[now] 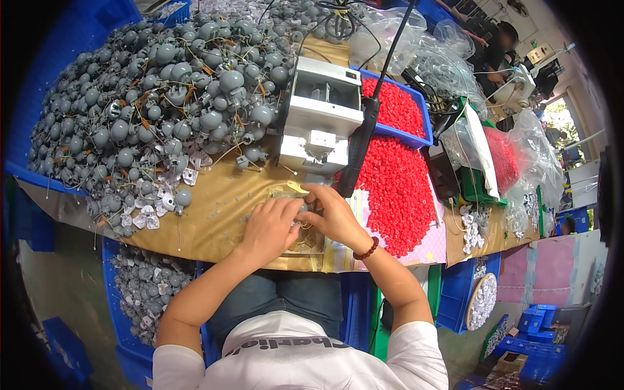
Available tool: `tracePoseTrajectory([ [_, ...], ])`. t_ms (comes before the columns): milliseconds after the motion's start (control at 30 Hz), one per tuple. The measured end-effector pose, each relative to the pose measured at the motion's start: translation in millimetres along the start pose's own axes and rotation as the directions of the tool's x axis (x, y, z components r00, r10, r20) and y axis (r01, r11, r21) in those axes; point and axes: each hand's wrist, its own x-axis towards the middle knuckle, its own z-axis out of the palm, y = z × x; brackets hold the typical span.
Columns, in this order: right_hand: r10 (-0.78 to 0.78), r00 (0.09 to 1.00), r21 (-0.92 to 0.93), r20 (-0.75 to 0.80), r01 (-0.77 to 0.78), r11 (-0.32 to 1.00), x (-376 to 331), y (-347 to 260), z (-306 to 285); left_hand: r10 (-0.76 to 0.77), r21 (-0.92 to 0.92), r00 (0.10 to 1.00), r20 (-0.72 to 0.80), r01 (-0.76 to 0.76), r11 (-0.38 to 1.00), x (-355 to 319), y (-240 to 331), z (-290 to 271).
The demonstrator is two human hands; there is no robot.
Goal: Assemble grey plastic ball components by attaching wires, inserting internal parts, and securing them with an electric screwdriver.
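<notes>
At the front edge of the table, my left hand (272,226) and my right hand (335,216) meet with fingertips pinched together. Between them is a small grey rounded part (304,209), mostly hidden by the fingers. It looks like one of the grey ball-shaped parts (231,80) with thin wires heaped at the left. Beneath the hands lies a clear, taped work pad (315,244). A small yellow piece (297,187) sits just beyond my fingertips. Close past my right hand stands a long black tool (361,146) with a thin upper end.
Behind my hands stands a white-and-grey machine (318,120). Red small pieces (396,201) are heaped at the right, below a blue tray (426,127) of more. White parts (148,218) lie at the heap's near edge. A blue bin (117,312) sits below the table.
</notes>
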Motion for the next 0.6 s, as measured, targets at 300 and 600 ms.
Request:
tracePoseTrajectory([
  [300, -0.078, 0.660, -0.055, -0.747, 0.055, 0.997, 49, 76, -30, -0.023, 0.080, 0.999, -0.031, 0.026, 0.997, 4, 5, 11],
  [600, -0.138, 0.538, 0.302, -0.832, 0.646, 0.701, 55, -26, -66, -0.059, 0.004, 0.997, -0.046, 0.059, 0.998, 1, 1, 11],
])
